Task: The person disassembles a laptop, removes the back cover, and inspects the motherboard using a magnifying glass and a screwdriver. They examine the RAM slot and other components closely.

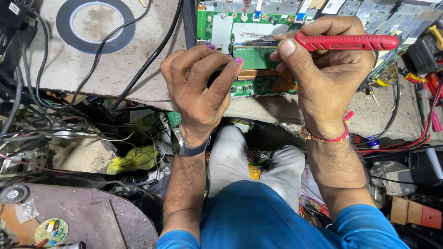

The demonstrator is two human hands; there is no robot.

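A green circuit board [217, 27] lies at the near edge of a worn grey bench [69, 69]. A small green memory module [254, 57] sits in it. My left hand [199, 87] rests on the board with its fingertips on the module's left edge. My right hand [323, 69] grips a red-handled tool [347, 42] lying across its fingers, thumb pressing on the module's right edge. The tool's tip is hidden behind the thumb. I wear a wristwatch on the left wrist and a red thread band on the right.
A roll of black tape [95, 25] lies at the bench's back left. Black cables [147, 60] cross the bench. Tangled wires [69, 129] and scrap fill the left below the bench. Red tools and wires [427, 87] crowd the right. A small round board [50, 231] lies lower left.
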